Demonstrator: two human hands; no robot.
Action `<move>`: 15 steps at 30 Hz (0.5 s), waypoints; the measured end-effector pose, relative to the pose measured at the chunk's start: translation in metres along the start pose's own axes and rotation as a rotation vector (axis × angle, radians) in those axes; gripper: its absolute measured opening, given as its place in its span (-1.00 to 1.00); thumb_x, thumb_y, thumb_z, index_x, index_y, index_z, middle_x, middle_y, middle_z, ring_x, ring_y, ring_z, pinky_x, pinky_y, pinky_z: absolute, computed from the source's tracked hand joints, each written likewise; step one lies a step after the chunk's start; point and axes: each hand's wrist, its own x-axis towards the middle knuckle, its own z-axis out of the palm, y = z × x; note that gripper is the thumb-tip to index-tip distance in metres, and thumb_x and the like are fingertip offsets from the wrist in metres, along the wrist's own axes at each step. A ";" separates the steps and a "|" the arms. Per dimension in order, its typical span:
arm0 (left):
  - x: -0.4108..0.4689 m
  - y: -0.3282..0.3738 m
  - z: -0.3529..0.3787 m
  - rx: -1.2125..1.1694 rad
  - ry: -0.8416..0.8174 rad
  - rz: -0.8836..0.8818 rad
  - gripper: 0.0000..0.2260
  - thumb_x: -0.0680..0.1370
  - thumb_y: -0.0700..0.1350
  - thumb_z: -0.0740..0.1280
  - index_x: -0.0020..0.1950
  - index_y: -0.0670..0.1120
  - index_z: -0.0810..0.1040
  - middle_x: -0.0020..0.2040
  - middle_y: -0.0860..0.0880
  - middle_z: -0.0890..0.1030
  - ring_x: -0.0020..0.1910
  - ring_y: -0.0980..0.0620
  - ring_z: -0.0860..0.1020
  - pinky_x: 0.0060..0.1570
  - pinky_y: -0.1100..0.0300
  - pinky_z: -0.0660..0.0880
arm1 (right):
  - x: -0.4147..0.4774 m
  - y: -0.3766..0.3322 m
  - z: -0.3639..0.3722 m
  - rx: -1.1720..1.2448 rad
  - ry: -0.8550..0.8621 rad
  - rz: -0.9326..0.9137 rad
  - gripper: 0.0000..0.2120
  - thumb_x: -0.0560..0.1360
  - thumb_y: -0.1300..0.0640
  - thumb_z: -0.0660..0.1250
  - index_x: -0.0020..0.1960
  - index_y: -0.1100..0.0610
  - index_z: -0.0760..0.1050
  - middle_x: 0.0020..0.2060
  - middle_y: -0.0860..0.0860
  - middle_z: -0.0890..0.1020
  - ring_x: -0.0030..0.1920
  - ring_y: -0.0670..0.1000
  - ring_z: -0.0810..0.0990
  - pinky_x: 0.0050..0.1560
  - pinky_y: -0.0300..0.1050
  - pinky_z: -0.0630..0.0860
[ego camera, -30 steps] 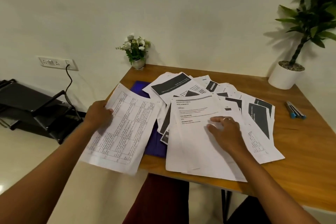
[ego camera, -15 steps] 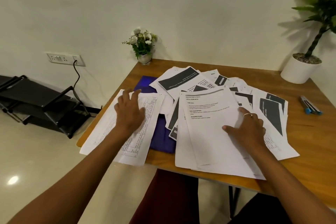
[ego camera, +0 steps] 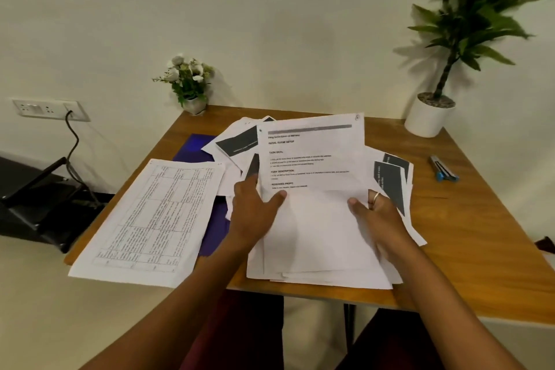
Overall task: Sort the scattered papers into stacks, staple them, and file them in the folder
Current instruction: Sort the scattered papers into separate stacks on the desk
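Over the wooden table (ego camera: 480,234), left hand (ego camera: 255,215) and right hand (ego camera: 383,218) pinch the printed sheet (ego camera: 312,156).

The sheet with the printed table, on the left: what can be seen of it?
The sheet with the printed table is white paper covered by a fine grid of small, unreadable text. It lies flat on the wooden table's left corner, its near and left edges hanging past the rim. Its right edge overlaps the blue folder. Nothing rests on it.
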 end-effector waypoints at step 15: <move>-0.012 -0.023 0.042 -0.103 -0.097 0.167 -0.84 0.62 0.00 0.38 0.09 -0.06 0.61 -0.03 0.16 0.66 -0.06 0.12 0.65 -0.16 0.35 0.59 | -0.008 0.025 -0.024 0.435 -0.091 0.073 -0.68 0.58 0.28 0.38 0.31 0.09 0.52 0.17 0.02 0.70 0.18 0.10 0.68 0.23 0.12 0.59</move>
